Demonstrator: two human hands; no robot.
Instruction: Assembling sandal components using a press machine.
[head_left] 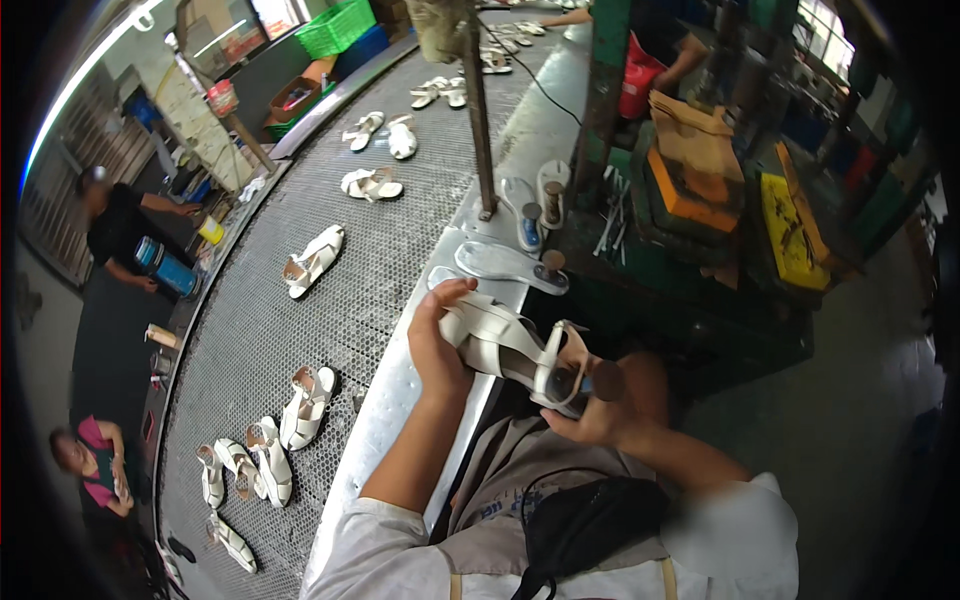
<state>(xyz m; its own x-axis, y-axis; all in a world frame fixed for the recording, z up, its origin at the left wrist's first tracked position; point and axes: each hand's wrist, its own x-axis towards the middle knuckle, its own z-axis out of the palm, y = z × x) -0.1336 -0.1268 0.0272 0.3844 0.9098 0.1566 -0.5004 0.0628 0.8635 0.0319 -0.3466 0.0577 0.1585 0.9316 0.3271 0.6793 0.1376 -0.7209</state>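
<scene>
Through my remote feed I see a bare left grip [440, 352] and right grip [608, 424], pale short sleeves [372, 548], a grey-brown apron [500, 455] with blurred blue print [503, 506], a black cloth-like piece [597, 525] and narrow tan bands [668, 577]

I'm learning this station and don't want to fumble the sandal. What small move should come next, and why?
Perhaps steady the white sandal at the toe with the left hand while the right hand eases its heel strap: the hands support opposite ends, and the strap sits close to the right hand.
</scene>
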